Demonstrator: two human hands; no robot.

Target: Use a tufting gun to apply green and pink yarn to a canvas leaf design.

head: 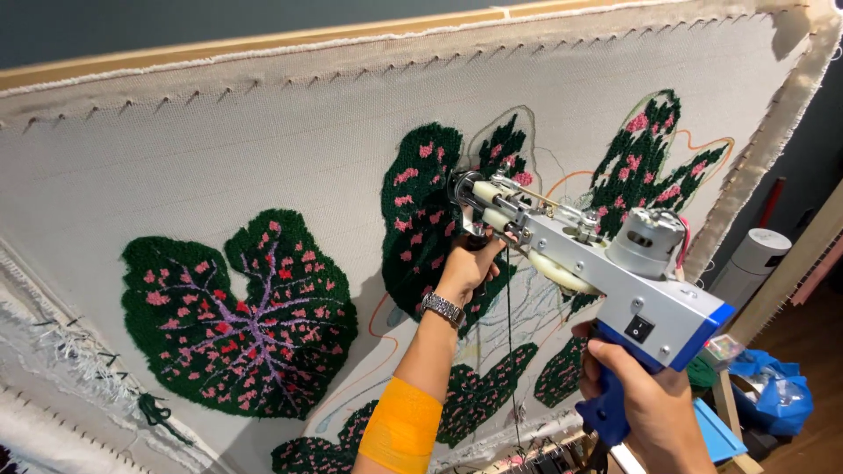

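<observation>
My right hand point(645, 408) grips the blue rear handle of a silver tufting gun point(606, 263), whose needle end presses against the stretched beige cloth point(263, 149). Up front, my left hand point(470, 263) is wrapped around the gun's black front grip, with a metal watch point(442, 308) on the wrist and an orange band point(402, 427) on the forearm. The gun's tip meets a dark green leaf with pink spots point(420, 202). A thin dark yarn point(509, 351) hangs down from the gun.
A large finished green leaf with pink and purple veins point(241, 316) fills the left of the cloth. More tufted leaves point(645, 158) lie upper right and along the bottom. A wooden frame point(263, 42) edges the cloth. A white cylinder point(751, 263) and blue bags point(781, 395) stand at right.
</observation>
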